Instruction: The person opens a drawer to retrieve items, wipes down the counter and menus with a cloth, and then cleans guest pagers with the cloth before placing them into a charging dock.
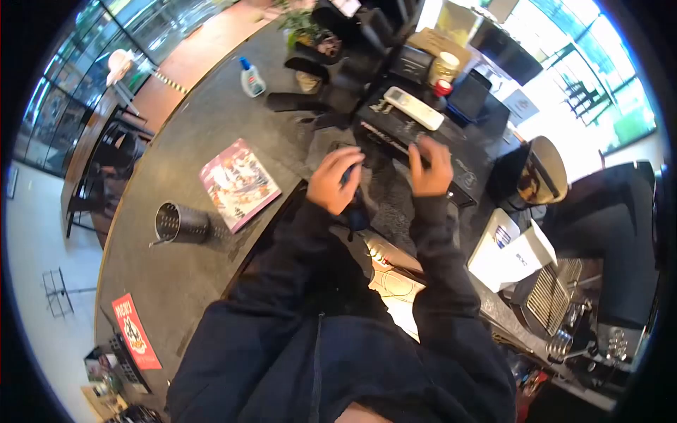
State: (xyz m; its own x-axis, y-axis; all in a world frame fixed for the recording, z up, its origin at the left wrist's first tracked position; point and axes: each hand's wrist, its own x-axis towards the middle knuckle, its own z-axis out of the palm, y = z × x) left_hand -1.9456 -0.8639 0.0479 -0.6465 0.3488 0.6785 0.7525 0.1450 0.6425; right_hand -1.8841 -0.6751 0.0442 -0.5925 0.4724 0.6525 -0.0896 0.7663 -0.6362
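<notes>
Your left hand (335, 182) is over the bench (169, 162), fingers half curled, small gap to the thumb; something dark shows there, can't tell if gripped. Your right hand (431, 169) has fingers bent toward the thumb, nearly closed; can't tell on hold either. Dark, soft-looking, cloth-like item (384, 187) sits between your hands: blackish, matte, uneven, outline lost against the surroundings. Black rectangular box with white lettering (375, 118) is just beyond, long white remote (414, 108) on top.
</notes>
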